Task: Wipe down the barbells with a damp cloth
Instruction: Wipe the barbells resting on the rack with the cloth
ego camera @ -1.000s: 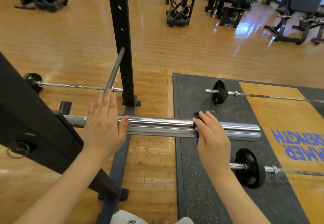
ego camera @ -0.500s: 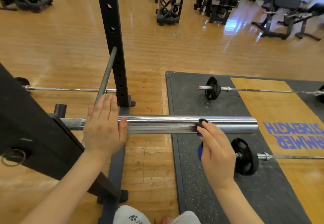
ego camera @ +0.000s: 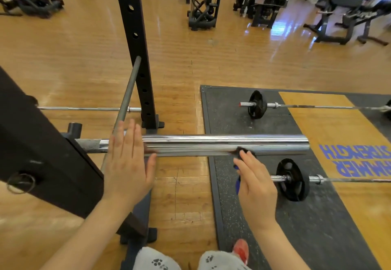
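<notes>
Left hand (ego camera: pixel 127 162) flat on polished chrome barbell sleeve (ego camera: pixel 211 146); right hand (ego camera: pixel 257 182) pinching dark blue cloth (ego camera: pixel 238 182) underneath, which may slip off

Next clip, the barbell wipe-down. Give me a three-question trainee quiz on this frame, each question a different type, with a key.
1. True or false: the left hand grips a cloth.
2. Multiple choice: the right hand holds the cloth against which part of the chrome barbell sleeve?
A. its top
B. its near lower edge
C. its end face
3. Short answer: what lies on the dark rubber mat just right of the right hand?

Key
1. False: it lies flat, fingers straight, on the sleeve's inner end.
2. B
3. A barbell with a black plate.
</notes>
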The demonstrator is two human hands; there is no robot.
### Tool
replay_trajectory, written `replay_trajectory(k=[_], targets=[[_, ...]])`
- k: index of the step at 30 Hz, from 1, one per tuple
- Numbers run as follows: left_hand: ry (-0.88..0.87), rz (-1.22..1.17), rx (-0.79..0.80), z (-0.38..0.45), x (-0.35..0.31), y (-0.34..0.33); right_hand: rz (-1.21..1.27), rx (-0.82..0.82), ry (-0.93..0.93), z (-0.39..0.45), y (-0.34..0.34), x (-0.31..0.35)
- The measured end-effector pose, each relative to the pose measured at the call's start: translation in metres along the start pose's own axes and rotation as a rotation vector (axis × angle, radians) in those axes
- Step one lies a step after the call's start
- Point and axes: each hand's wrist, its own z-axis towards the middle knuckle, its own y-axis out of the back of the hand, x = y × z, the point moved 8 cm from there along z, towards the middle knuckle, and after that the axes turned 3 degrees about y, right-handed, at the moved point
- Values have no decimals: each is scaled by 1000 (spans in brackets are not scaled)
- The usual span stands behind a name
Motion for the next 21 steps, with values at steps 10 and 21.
replay_trajectory(k=[10,21], targets=[[4,47,-119,10,5,-3,60,-116,8,42,17,-12],[18,19,-29,38,7,3,18,-7,26,11,4,-4]])
